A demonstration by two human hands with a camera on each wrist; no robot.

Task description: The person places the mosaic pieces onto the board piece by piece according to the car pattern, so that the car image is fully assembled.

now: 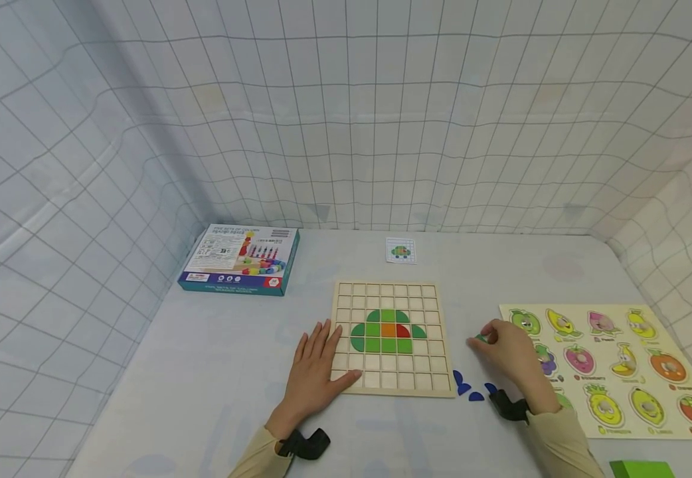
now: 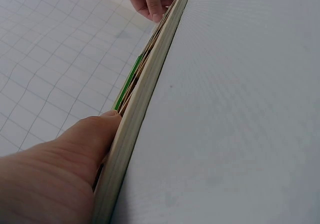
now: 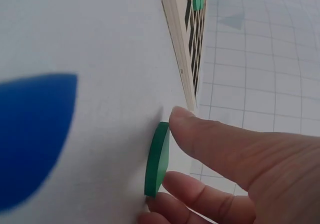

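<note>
A wooden grid board [image 1: 394, 385] lies on the table with green, orange and red tiles set in its middle cells. My left hand [image 1: 315, 368] rests flat with spread fingers on the board's left edge, the thumb over the lower left cells. In the left wrist view the thumb [image 2: 85, 139] lies along the board's side. Right of the board, my right hand [image 1: 507, 352] pinches a green quarter-round tile [image 3: 159, 159] between thumb and fingers, low over the tabletop. Several blue rounded tiles [image 1: 475, 396] lie loose between the board's lower right corner and the right wrist.
A small pattern card [image 1: 401, 251] with a coloured car picture lies behind the board. At the back left sits a boxed bead set [image 1: 238, 259]. A fruit puzzle sheet [image 1: 611, 372] spreads out on the right, partly under the right forearm. A green block [image 1: 641, 469] is at the near right.
</note>
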